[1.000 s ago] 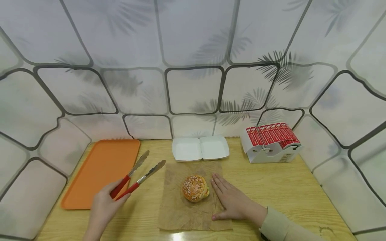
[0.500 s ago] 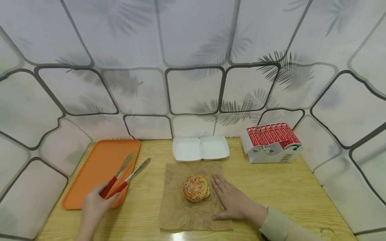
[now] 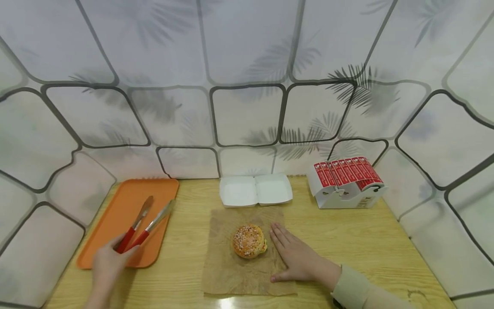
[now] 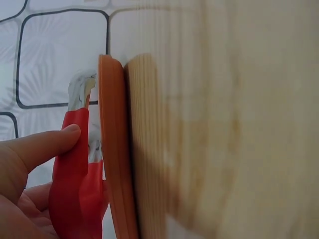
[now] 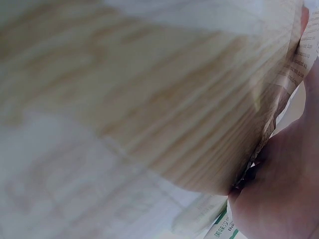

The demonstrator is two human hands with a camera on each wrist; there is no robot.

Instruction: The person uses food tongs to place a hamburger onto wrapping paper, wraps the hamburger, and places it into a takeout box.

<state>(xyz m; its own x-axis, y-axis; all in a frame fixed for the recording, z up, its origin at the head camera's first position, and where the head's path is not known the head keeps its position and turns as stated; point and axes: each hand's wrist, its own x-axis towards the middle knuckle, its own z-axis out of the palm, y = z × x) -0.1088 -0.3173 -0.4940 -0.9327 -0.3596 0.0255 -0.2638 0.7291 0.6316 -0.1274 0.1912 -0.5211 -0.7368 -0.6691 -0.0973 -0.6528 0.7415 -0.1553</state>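
My left hand point(image 3: 108, 259) grips red-handled metal tongs point(image 3: 133, 240) over the orange tray point(image 3: 112, 214) at the left. The two tong arms are spread apart, with nothing between their tips. In the left wrist view, the thumb presses one red handle point(image 4: 75, 164) close beside the tray's edge point(image 4: 117, 149). My right hand point(image 3: 295, 257) lies flat with straight fingers on the right edge of a brown paper sheet point(image 3: 227, 274). A sesame-bun burger point(image 3: 248, 241) sits on the middle of that sheet, left of the right fingertips.
Behind the paper lies an unfolded white takeaway box point(image 3: 239, 191). At the back right stands a white holder point(image 3: 343, 197) packed with red-and-white cartons point(image 3: 349, 171). A patterned wall point(image 3: 247, 116) encloses the wooden table point(image 3: 347, 240) at the back and sides.
My left hand has carried the tongs leftward, from the tray's right edge to above the tray. The right hand, paper and burger have stayed in place.
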